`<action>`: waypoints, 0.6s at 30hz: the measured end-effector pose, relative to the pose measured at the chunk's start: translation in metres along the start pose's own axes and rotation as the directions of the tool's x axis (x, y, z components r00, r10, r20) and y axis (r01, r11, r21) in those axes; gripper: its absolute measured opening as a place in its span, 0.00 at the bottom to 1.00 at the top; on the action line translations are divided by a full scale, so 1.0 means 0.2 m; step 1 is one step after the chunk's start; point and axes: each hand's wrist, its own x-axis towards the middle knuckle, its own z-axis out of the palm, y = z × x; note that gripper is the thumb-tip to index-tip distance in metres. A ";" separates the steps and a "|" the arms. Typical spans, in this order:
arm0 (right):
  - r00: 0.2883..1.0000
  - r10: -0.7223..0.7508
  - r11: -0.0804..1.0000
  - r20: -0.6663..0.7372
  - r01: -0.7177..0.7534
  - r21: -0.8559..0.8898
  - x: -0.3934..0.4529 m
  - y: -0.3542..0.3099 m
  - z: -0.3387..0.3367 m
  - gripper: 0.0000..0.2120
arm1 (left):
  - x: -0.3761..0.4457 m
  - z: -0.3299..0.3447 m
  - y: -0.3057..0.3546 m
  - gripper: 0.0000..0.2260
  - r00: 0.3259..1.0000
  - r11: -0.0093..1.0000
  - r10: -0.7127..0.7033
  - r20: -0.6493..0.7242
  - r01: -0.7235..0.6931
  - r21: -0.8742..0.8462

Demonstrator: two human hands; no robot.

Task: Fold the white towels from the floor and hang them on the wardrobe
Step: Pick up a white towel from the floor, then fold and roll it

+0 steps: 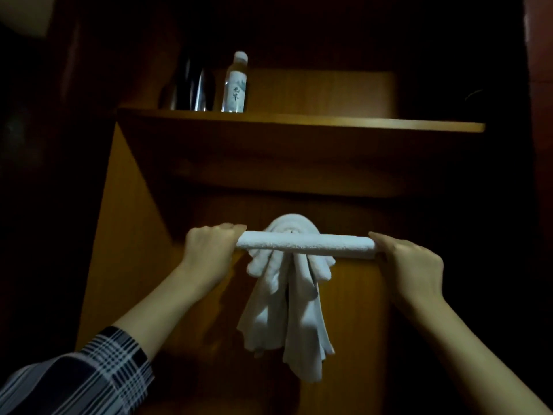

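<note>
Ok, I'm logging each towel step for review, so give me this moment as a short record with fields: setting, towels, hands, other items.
setting: wooden wardrobe, dim light, shelf above
rolled towel: white, held level in front of the wardrobe
hanging towel: white, draped behind the roll, ends hanging down; what it hangs from is hidden
left hand: grips the roll's left end
right hand: grips the roll's right end
water bottle: upright on the shelf
dark object: beside the bottle, too dim to identify
</note>
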 end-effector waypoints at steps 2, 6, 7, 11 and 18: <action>0.998 -0.004 1.000 -0.059 0.004 0.009 0.10 0.01 0.08 0.20 | 0.12 0.05 -0.03 0.22 0.999 1.000 -0.027 -0.023 0.027 0.014; 0.988 -0.008 1.000 -0.154 0.005 -0.022 0.27 0.04 0.22 0.16 | 0.33 0.16 -0.09 0.22 0.995 0.998 -0.060 -0.083 0.062 0.014; 0.987 -0.007 1.000 -0.158 0.004 -0.023 0.30 0.05 0.26 0.15 | 0.37 0.20 -0.10 0.23 0.994 0.997 -0.070 -0.088 0.071 0.009; 0.991 0.022 1.000 -0.133 -0.023 -0.006 0.38 0.06 0.43 0.11 | 0.49 0.32 -0.15 0.25 0.991 0.997 -0.075 -0.113 0.077 0.010; 0.972 -0.082 0.997 -0.220 0.082 -0.008 0.38 0.04 0.70 0.15 | 0.57 0.55 -0.22 0.24 0.993 0.995 -0.094 -0.071 0.096 0.030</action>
